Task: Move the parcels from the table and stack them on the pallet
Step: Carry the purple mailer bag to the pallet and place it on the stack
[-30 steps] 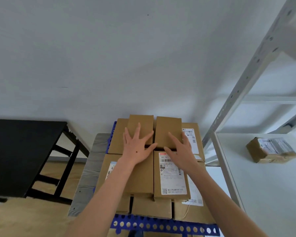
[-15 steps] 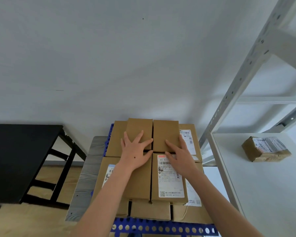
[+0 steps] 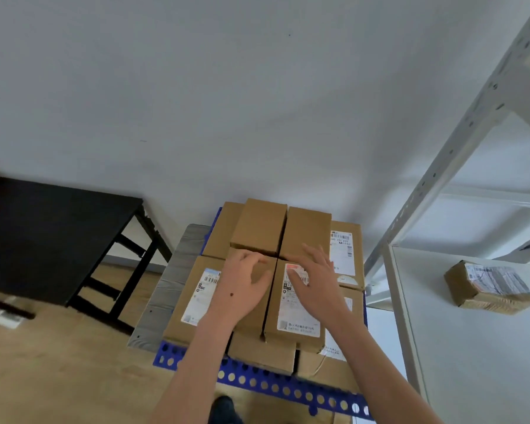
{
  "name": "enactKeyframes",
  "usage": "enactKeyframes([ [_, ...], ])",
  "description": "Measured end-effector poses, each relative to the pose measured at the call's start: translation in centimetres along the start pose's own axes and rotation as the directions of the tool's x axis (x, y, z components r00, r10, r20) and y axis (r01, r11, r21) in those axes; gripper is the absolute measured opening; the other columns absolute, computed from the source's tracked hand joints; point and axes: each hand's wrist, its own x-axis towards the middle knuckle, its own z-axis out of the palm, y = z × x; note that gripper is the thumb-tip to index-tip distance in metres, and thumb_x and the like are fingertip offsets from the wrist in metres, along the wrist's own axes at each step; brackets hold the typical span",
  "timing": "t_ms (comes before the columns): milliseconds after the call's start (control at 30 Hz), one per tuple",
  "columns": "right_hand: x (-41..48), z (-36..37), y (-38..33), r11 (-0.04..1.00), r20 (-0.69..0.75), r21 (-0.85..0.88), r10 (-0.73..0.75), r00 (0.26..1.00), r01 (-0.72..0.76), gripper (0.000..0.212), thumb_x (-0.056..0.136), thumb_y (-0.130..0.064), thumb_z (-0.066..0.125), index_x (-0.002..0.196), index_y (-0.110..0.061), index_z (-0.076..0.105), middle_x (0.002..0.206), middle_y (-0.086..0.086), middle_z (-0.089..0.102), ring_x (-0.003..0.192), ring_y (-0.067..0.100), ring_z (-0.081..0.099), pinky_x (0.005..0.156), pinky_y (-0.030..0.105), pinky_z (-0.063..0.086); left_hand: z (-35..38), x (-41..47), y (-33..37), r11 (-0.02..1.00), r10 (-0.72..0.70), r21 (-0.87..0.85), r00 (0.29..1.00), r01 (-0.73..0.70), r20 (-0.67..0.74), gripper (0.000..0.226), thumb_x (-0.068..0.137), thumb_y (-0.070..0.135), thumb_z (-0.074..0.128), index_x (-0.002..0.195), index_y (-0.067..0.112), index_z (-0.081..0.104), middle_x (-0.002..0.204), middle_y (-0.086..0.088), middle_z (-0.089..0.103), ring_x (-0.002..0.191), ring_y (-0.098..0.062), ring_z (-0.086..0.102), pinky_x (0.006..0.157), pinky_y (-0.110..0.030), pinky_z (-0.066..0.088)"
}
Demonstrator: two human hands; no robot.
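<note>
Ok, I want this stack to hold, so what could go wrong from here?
The labelled top parcel seems to jut past the boxes beneath at the near edge, so it might tip. The last parcel on the white table looks crumpled and may sit unevenly on top.

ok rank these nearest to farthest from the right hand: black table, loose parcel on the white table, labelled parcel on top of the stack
1. Labelled parcel, directly beneath the right hand.
2. Loose parcel, off to the right on the white table.
3. Black table, far over on the left side.
</note>
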Motion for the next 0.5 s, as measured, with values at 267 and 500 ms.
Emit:
enactKeyframes([
  [267, -1.7, 1.6, -6.6, 0.987, 0.058, 0.068, -0.149, 0.987, 0.145, 0.024, 0.095, -0.022, 0.055, 0.115, -0.032, 0.064, 0.120, -0.015, 0.058, 0.112, 0.000, 0.051, 0.104, 0.024, 0.038, -6.4, -6.0, -1.8, 0.998, -0.054, -0.052, 0.979, 0.045, -0.195, 0.010, 0.087, 0.022, 0.062, 0.096, 0.026, 0.063, 0.100, 0.013, 0.053, 0.094, -0.001, 0.053, 0.079, -0.008, 0.038],
  [500, -2.5, 6.4, -14.2, 0.977, 0.088, 0.103, -0.194, 0.977, 0.185, 0.021, 0.095, -0.017, 0.055, 0.106, -0.031, 0.067, 0.096, -0.020, 0.063, 0.085, -0.012, 0.054, 0.066, 0.006, 0.041, -14.1, -9.9, -6.7, 0.994, -0.083, -0.095, 0.957, 0.059, -0.279, 0.007, 0.087, 0.018, 0.060, 0.090, 0.023, 0.064, 0.093, 0.010, 0.058, 0.084, 0.001, 0.056, 0.074, -0.007, 0.043],
])
